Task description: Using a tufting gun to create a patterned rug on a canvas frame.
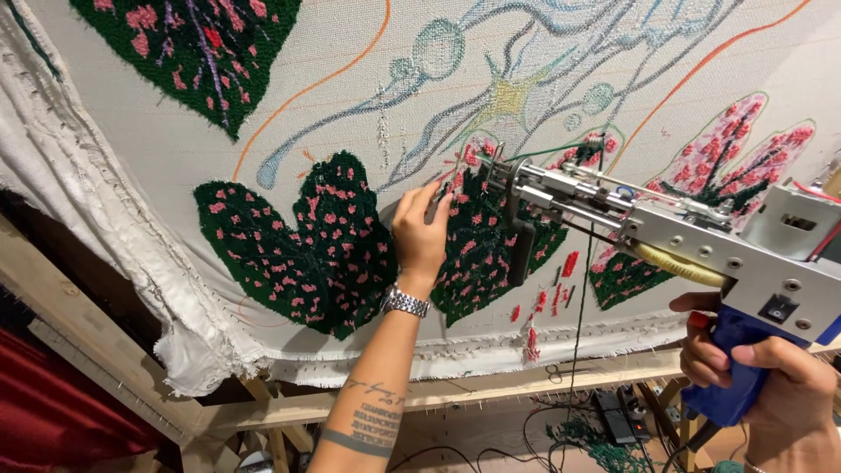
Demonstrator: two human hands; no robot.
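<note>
Right hand (771, 372) is gripping the blue handle of the tufting gun (666, 228), its needle touching the stretched cloth (350, 105). Left hand (422, 229), fingers loosely spread, is pressing the green-pink leaf patch (307, 245) just beside the needle; fingertips risk being struck.

head view: single, worn on the person's head | faces: forward, tilted, onto stretched tufting cloth (350, 105) on wooden frame (491, 385) | range: close, arm's reach | shared views: none, only one
</note>
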